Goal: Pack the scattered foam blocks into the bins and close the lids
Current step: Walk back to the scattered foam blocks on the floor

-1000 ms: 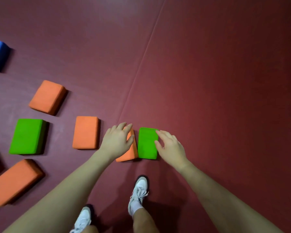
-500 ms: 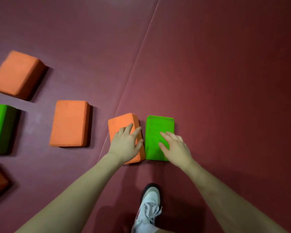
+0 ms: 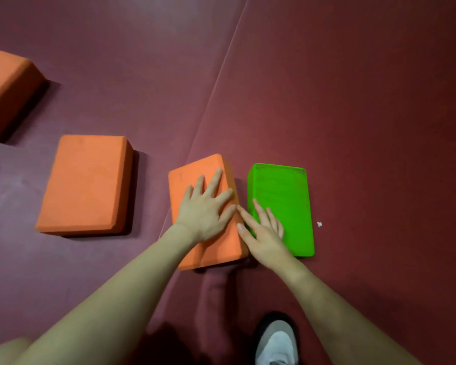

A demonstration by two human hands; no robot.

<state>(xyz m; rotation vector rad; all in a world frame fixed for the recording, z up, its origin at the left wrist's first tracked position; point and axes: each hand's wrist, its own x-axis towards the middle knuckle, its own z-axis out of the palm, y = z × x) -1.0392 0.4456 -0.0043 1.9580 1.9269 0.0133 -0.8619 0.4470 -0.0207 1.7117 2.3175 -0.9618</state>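
Both hands have slid further onto their blocks. Left hand (image 3: 204, 210) lies flat, fingers spread, on the orange block (image 3: 195, 180). Right hand (image 3: 263, 238) rests with straight fingers on the green block (image 3: 287, 201).

no readable text, labels or numbers on blocks or floor.

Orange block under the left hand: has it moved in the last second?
Yes. The orange block has tipped leftward off its edge to lie flat, away from the green block, toward the floor seam.
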